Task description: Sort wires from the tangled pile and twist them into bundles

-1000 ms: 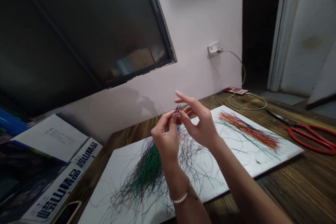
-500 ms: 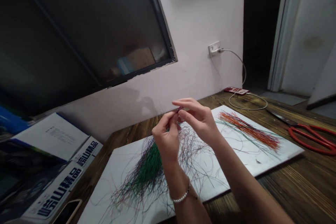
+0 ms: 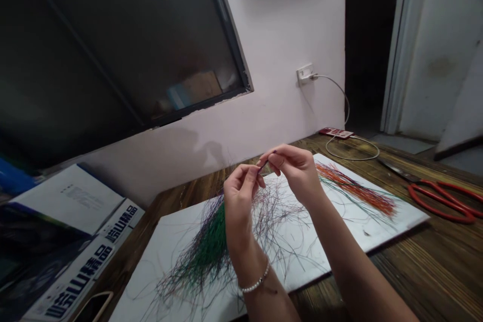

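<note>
Above the white board (image 3: 147, 261), my left hand (image 3: 242, 193) pinches one end of a thin dark purple strand (image 3: 263, 165). My right hand (image 3: 296, 168) pinches the same strand just to the right, so a short piece shows between the fingertips. Beneath and left of my left hand lies a pile of green and purple wires (image 3: 211, 244), partly hidden by that hand. Loose thin wires (image 3: 279, 216) spread over the middle of the board, under both hands. A bundle of orange wires (image 3: 358, 188) with some green and purple ones rests on the board's right part.
Red-handled scissors (image 3: 441, 198) lie on the wooden table (image 3: 411, 256) at the right. A red device (image 3: 337, 133) with a white cable sits near the wall outlet (image 3: 305, 75). White boxes (image 3: 75, 196) stand at the left, a phone (image 3: 92, 307) beside them.
My right hand has moved slightly right and down, its fingers closing from a more stretched pose. The fingertips are now further apart, with the strand visible between them. The view has shifted slightly.
</note>
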A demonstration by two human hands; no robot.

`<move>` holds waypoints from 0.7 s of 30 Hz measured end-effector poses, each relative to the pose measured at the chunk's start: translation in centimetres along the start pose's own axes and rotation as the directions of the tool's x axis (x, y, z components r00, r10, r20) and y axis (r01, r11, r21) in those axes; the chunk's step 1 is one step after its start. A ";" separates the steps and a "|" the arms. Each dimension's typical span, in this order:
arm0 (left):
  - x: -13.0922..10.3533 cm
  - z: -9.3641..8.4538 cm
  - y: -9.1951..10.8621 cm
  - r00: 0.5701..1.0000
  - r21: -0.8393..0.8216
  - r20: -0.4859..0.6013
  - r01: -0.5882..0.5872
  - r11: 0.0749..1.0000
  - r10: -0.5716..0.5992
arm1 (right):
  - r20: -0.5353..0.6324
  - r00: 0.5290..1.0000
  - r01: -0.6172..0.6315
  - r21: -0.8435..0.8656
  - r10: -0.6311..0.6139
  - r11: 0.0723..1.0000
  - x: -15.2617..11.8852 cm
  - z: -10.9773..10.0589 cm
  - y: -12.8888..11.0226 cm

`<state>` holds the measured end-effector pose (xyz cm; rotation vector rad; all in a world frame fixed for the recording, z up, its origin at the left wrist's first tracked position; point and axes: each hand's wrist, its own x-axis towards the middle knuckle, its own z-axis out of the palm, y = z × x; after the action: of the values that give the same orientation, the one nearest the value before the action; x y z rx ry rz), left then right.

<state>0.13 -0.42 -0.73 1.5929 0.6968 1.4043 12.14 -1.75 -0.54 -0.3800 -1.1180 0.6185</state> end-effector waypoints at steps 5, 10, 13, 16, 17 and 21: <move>-0.1 -1.0 -0.1 0.991 -0.036 0.084 0.107 0.994 -0.103 | 0.055 0.998 -0.033 0.132 0.026 0.991 0.0 -0.3 0.6; -0.3 -1.4 -0.2 0.972 -0.023 0.202 0.127 0.992 -0.119 | 0.106 0.993 -0.079 0.267 0.053 0.960 -0.1 -0.4 0.7; -0.3 -1.3 -0.2 0.956 0.023 0.266 0.120 0.993 -0.121 | 0.116 0.991 -0.098 0.303 0.066 0.948 -0.2 -0.4 0.5; -0.4 -1.1 0.0 0.938 0.068 0.326 0.102 0.992 -0.119 | 0.127 0.989 -0.114 0.313 0.077 0.943 -0.2 -0.4 0.2; -0.5 -1.0 0.1 0.932 0.079 0.342 0.099 0.992 -0.120 | 0.128 0.988 -0.121 0.307 0.085 0.944 -0.3 -0.4 0.0; -0.7 -0.7 0.8 0.907 0.128 0.399 0.088 0.988 -0.133 | 0.111 0.990 -0.116 0.252 0.091 0.961 -0.3 -0.4 -0.3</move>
<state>-0.78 -1.22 -0.39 1.8270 0.6067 0.9208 12.56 -2.14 -0.73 -0.1850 -1.0994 0.8729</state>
